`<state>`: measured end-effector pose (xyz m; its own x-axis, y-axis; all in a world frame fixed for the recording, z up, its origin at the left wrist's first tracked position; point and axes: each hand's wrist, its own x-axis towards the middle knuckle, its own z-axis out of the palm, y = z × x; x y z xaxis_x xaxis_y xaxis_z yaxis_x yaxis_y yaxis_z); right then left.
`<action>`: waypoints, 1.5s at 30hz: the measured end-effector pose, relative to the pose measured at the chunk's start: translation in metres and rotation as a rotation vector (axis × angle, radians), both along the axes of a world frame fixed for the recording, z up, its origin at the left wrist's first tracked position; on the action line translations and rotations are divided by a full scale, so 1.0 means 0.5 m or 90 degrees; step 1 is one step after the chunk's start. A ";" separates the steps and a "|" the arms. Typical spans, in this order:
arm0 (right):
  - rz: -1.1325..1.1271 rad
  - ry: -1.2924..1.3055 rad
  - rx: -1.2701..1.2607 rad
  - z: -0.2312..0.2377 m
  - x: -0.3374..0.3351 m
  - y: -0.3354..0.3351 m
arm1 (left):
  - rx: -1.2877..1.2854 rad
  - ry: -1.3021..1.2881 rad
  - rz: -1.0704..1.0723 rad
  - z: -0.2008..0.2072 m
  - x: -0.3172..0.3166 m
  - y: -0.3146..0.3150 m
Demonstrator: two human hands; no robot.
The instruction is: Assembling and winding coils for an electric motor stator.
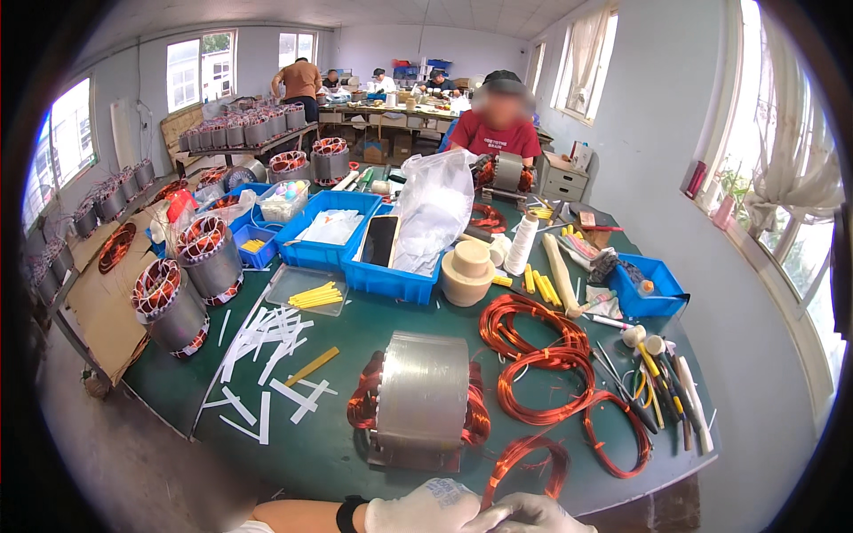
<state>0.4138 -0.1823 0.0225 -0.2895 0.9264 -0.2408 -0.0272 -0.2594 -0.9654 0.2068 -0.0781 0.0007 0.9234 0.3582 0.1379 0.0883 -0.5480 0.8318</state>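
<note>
Both hands wear white gloves and meet at the bottom edge. My left hand (pixel 425 508) is closed, its fingertips against the near side of a copper wire coil (pixel 560 462). Beside it, my right hand (pixel 535 515) is closed at the same coil, its lower part cut off by the frame. The gloves hide the coil's near end. Just beyond the hands lies a motor stator (pixel 423 391), a grey steel cylinder on its side with copper windings bulging from both ends. To its right, several tied copper coils (pixel 542 355) lie on the green table.
White paper strips (pixel 258 342) and a yellow strip (pixel 313 365) lie left. Wound stators (pixel 169 306) stand at the left edge. Blue bins (pixel 391 275), a thread cone (pixel 522 244) and a blue tray (pixel 653 284) sit farther back. Hand tools (pixel 662 382) lie right. Another person (pixel 498 133) sits opposite.
</note>
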 end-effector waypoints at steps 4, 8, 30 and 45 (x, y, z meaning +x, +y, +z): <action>0.025 -0.113 0.131 -0.015 -0.009 0.016 | 0.340 -0.192 0.070 0.043 0.001 -0.005; 0.039 -0.124 0.183 -0.010 -0.028 0.027 | 0.464 -0.174 0.099 0.076 -0.013 -0.003; -0.024 -0.497 0.541 0.003 -0.086 0.001 | 0.461 0.046 0.261 0.181 0.024 -0.009; -0.018 -0.295 0.452 0.002 -0.087 -0.008 | 0.630 0.086 0.301 0.129 0.018 -0.011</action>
